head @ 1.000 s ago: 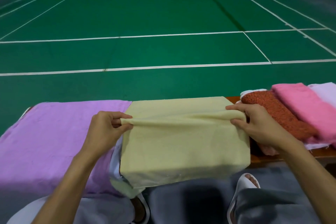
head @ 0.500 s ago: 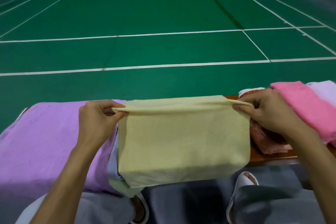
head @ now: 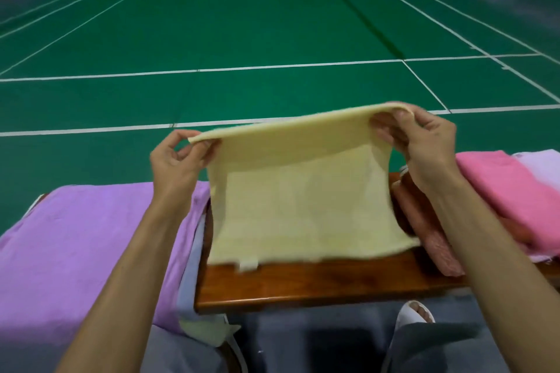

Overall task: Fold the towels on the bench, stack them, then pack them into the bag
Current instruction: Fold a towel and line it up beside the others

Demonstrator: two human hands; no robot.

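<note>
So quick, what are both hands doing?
Left hand: pinching the yellow towel by its top corner.
Right hand: gripping the other top corner.

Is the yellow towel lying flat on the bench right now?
No: the left hand and the right hand pinch the top corners of the yellow towel, which hangs upright over the bench.

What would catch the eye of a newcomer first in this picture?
The yellow towel in the middle, held up over the wooden bench by its top corners: the left hand and the right hand each pinch one. A purple towel lies to its left, a pink towel to its right, and a green court floor stretches behind.
</note>
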